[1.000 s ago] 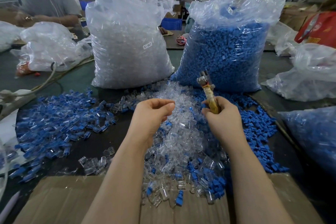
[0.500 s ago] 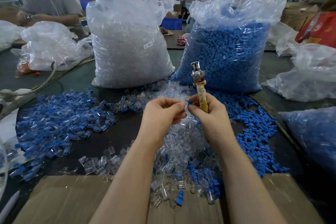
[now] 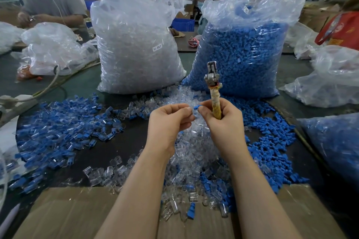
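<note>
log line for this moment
left hand pinches small blue plastic cap | right hand grips upright metal-headed tool, yellow wrapped handle | above clear plastic caps pile

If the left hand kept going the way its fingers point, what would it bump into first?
Probably the small blue piece that the left hand seems to pinch at its fingers; just beyond it is the right hand, which grips the tool.

Bright even daylight, wide-angle edge warp, blurred background
</note>
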Demonstrator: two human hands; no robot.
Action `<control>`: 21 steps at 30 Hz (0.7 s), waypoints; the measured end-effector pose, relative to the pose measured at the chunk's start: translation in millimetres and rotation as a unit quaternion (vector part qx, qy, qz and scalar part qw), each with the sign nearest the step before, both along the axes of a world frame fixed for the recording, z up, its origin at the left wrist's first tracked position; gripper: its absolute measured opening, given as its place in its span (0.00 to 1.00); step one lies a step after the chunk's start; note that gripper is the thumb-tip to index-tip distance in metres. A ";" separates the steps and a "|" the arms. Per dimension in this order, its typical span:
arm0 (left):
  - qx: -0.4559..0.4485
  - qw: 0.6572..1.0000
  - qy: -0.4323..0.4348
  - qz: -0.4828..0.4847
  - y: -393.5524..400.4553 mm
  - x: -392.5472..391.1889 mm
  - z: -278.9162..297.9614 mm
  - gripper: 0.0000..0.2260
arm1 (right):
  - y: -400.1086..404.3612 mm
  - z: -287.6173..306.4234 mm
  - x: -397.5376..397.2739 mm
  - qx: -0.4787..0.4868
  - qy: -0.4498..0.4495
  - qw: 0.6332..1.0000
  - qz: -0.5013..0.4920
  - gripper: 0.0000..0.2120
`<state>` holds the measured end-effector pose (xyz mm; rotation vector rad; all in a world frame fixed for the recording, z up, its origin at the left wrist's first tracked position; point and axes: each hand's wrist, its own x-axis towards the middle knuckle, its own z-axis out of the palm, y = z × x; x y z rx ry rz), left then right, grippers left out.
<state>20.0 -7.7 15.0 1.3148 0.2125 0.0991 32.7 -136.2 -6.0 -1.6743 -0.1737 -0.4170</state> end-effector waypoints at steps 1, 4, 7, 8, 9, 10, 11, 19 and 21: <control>-0.006 1.000 -0.001 0.003 -0.2 -0.3 0.6 0.03 | -0.2 -0.4 0.5 0.004 0.002 1.000 -0.003 0.08; -0.015 1.000 -0.005 0.005 -1.0 -1.4 2.4 0.03 | -1.3 -1.6 1.3 0.006 0.004 1.000 -0.005 0.08; -0.003 1.000 -0.013 0.004 -2.5 -2.3 4.1 0.03 | -1.8 -2.2 2.0 -0.002 -0.002 1.000 -0.013 0.08; 0.004 1.000 -0.017 0.004 -3.2 -2.7 4.7 0.02 | -1.5 -2.6 2.3 -0.011 -0.004 1.000 -0.019 0.08; 0.010 1.000 -0.022 0.004 -3.8 -3.2 5.3 0.02 | -1.3 -3.2 2.4 -0.024 -0.006 0.999 -0.029 0.07; 0.016 1.000 -0.027 0.005 -4.3 -3.5 5.9 0.02 | -1.1 -3.9 2.4 -0.037 -0.006 0.998 -0.041 0.06; 0.021 0.999 -0.032 0.007 -4.3 -3.8 6.3 0.02 | -0.7 -4.5 2.3 -0.047 -0.006 0.998 -0.050 0.07; 0.077 0.994 -0.068 0.030 -9.0 -3.5 6.3 0.03 | 1.1 -2.8 1.2 -0.063 0.001 0.997 -0.055 0.08; 0.104 0.991 -0.080 0.037 -9.8 -2.4 5.4 0.05 | 1.6 -2.9 1.4 -0.066 0.004 0.996 -0.054 0.07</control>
